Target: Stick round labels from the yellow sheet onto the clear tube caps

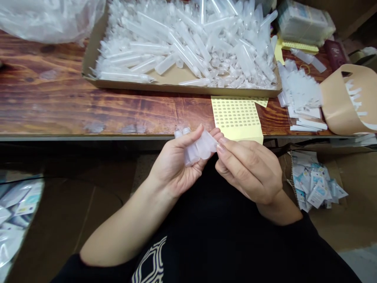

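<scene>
Several small frosted plastic tubes (194, 153) lie bunched across the palm and fingers of my left hand (179, 161), its thumb pressed over them. At the tubes' right end, my right hand (250, 169) pinches with thumb and forefinger against the end of one tube. Whether something tiny sits between those fingertips is too small to tell. Just beyond my hands, a yellow sheet (235, 114) with rows of small oval stickers hangs slightly over the table edge. Behind it, a shallow cardboard box (165, 85) holds a heap of similar clear tubes (185, 43) and small plastic pieces.
On the right stand a tan container (338, 102) and a pile of white slips (303, 90). A stacked bundle (306, 23) sits at the back right. Below the wooden table (53, 98), a carton holds small packets (318, 184). A plastic bag (53, 19) lies back left.
</scene>
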Available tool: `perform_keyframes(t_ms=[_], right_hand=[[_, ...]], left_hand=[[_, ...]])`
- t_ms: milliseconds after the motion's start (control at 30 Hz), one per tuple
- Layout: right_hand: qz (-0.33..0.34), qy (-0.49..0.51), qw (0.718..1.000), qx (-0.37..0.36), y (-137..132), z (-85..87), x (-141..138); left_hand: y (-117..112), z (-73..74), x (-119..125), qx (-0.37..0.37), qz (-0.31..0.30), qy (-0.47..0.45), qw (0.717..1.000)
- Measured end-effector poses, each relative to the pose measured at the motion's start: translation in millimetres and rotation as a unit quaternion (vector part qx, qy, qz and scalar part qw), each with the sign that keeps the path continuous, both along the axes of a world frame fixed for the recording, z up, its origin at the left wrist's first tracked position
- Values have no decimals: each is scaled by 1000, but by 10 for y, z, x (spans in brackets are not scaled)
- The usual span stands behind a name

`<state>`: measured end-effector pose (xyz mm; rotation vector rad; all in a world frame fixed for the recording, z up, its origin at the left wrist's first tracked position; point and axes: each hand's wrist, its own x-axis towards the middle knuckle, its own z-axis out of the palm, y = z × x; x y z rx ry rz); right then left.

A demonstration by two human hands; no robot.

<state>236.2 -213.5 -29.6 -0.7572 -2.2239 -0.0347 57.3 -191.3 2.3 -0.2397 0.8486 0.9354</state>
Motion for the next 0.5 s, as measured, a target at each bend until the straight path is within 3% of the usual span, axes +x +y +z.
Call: perform_keyframes(t_ms=[167,367,500], right_hand=[[-3,-5,1000,3,-1,-1,-4],[11,-24,997,68,11,52,-30],[14,-38,998,51,6,94,-17]], left_hand=[[6,0,15,2,-7,3,1000],[9,22,22,0,-6,8,1000],[10,31,23,3,-3,5,1000]])
